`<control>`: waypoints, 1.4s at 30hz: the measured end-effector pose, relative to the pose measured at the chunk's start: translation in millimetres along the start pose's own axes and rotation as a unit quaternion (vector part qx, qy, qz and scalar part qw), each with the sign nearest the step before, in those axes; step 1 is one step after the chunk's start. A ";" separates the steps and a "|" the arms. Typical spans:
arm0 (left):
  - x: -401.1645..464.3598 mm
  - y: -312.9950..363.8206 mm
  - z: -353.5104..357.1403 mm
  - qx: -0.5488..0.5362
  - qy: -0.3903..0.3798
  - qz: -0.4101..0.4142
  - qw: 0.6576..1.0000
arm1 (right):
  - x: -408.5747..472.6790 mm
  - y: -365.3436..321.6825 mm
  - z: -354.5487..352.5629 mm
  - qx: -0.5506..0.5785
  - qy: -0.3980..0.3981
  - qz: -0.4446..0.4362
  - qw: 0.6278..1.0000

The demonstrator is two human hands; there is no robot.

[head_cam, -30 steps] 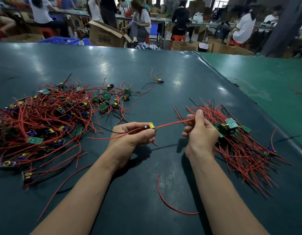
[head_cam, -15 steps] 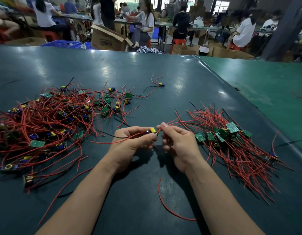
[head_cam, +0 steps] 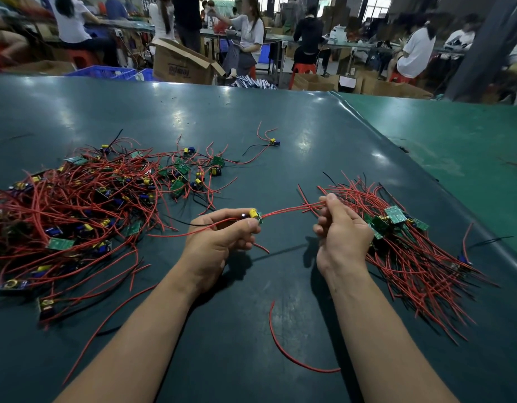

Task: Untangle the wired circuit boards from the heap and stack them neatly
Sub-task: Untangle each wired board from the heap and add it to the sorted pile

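Loose red wire lies on the table at 6 o'clock, between the forearms, touching neither. Left hand fingers curled, pinching a small circuit board with yellow component, held above the table. Its red leads run toward 3 o'clock into the right hand, whose thumb and fingers pinch them near their ends; one lead trails back toward 9 o'clock under the left hand. Sorted stack at 3 o'clock, just beside the right hand, green boards grouped, wires fanned toward 5 o'clock. Tangled heap at 9–10 o'clock. One stray board at 12 o'clock, apart from the heap. Far edge: cardboard box, blue crates, seated workers.
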State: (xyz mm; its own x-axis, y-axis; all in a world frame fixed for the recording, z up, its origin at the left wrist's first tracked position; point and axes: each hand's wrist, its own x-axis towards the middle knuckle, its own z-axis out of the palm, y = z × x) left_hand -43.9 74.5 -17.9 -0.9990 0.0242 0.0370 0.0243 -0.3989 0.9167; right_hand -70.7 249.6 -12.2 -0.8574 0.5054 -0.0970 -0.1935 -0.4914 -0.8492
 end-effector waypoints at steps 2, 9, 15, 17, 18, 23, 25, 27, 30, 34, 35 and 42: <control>1.4 -1.0 0.1 -0.020 0.019 0.023 0.999 | 0.9 -0.2 0.8 0.007 0.008 -0.002 1.000; 9.7 4.5 -7.1 -0.101 0.135 0.088 0.982 | -5.4 6.6 -0.7 -0.182 -0.109 0.073 0.974; 12.9 14.2 -13.6 -0.203 0.105 0.050 0.972 | -23.8 19.6 2.1 -0.588 -0.222 -0.211 0.749; 11.4 15.8 -13.2 -0.205 0.083 0.024 0.975 | -18.9 15.9 1.2 -0.526 -0.193 -0.165 0.812; 10.9 15.6 -12.4 -0.191 0.065 0.009 0.979 | -17.8 13.5 1.1 -0.469 -0.178 -0.123 0.856; 2.2 6.0 4.6 -0.007 -0.045 -0.068 0.997 | -32.5 8.0 9.2 -0.179 -0.296 0.114 0.931; -1.6 2.7 9.5 0.063 -0.068 -0.062 0.994 | -37.6 6.9 12.3 -0.140 -0.327 0.144 0.924; -2.3 1.6 10.5 0.076 -0.070 -0.057 0.993 | -38.0 5.7 13.0 -0.129 -0.319 0.144 0.928; -3.1 0.6 10.9 0.086 -0.074 -0.040 0.993 | -35.4 7.8 11.6 -0.152 -0.290 0.131 0.936; -4.8 0.2 10.2 0.090 -0.095 -0.029 0.991 | -33.9 10.1 11.7 -0.160 -0.274 0.123 0.940; -4.1 1.1 9.9 0.110 -0.093 -0.026 0.989 | -32.8 9.6 11.7 -0.155 -0.267 0.121 0.943; -2.4 -1.3 8.3 0.096 -0.088 -0.005 0.991 | -29.7 10.4 9.3 -0.143 -0.268 0.128 0.944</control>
State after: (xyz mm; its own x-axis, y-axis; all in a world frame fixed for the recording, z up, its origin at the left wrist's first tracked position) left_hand -41.2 82.6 -15.9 -0.9777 0.1938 0.0804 0.0372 -0.2167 0.9755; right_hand -51.7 222.9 -13.3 -0.9915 -0.0730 -0.1073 0.1244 -0.2992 -0.9461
